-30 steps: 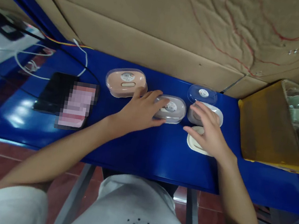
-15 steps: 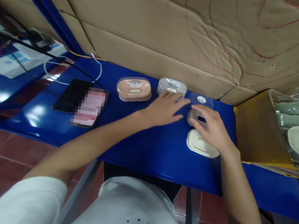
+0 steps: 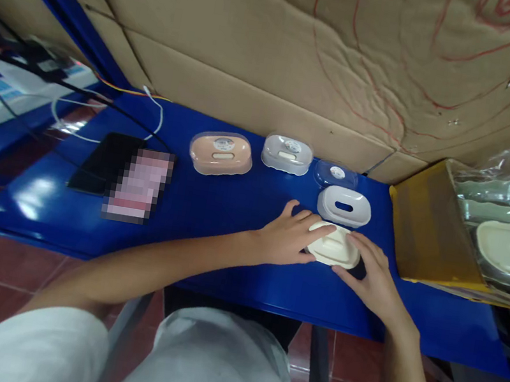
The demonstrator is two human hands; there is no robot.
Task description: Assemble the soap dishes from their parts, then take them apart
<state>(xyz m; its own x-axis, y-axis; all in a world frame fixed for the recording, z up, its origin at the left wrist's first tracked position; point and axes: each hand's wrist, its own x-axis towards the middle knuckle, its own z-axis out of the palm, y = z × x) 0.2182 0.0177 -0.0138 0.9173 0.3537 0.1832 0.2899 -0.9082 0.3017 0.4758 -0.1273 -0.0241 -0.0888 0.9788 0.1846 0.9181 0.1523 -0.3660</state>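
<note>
Both hands are at a cream oval tray (image 3: pixel 334 247) with a raised middle, lying on the blue tabletop. My left hand (image 3: pixel 287 236) holds its left side, fingers over the far edge and top, thumb by the near edge. My right hand (image 3: pixel 374 271) takes the right end between thumb and fingers. Just beyond sits a white oval shell (image 3: pixel 349 209) with a dark slot in its top. Behind that lies a clear cover (image 3: pixel 332 176) with a round label. A pale grey lidded box (image 3: pixel 285 160) and a peach one (image 3: pixel 214 162) stand to the left.
On the left, a phone with a blurred screen (image 3: pixel 138 185) overlaps a black device (image 3: pixel 102 160), near a white cable (image 3: pixel 160 118). At right an open carton (image 3: pixel 410 235) holds green and cream pieces in plastic. A cardboard wall (image 3: pixel 240 40) rises behind the blue table (image 3: pixel 231 278).
Both hands have moved toward me, away from the grey box and white shell, and have closed on the cream tray. The white shell is now uncovered. The view has shifted slightly.
</note>
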